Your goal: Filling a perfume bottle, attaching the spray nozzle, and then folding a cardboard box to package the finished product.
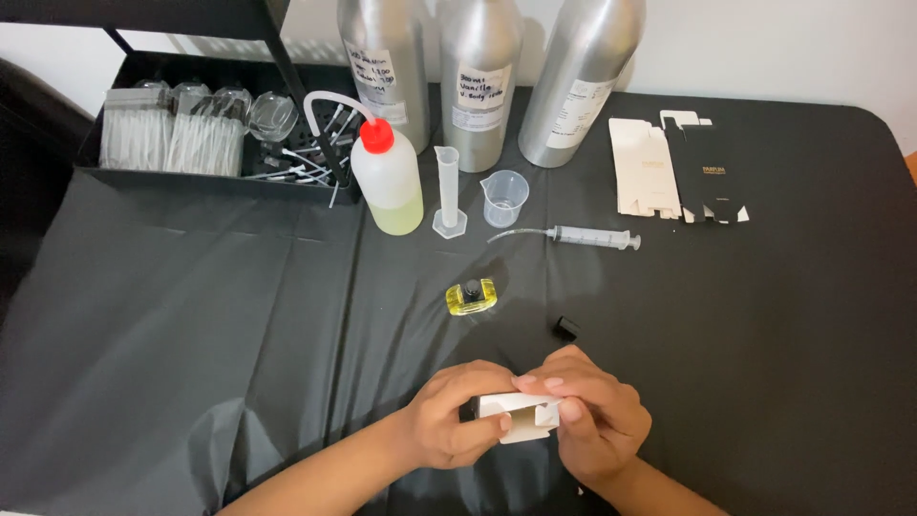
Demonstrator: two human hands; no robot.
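Both hands hold a small white carton (521,417) near the table's front edge. My left hand (454,416) grips its left end and my right hand (592,411) folds over its right side, fingers on the flaps. A small square glass bottle of yellow liquid (471,297) lies on the black cloth just beyond the hands. A small black cap (566,329) sits to its right.
Three tall silver canisters (480,76) stand at the back. Before them are a red-capped squeeze bottle (390,172), a slim measuring cylinder (448,196), a small clear beaker (504,198) and a syringe (592,237). Flat cartons (680,172) lie right. A black tray (143,177) sits left.
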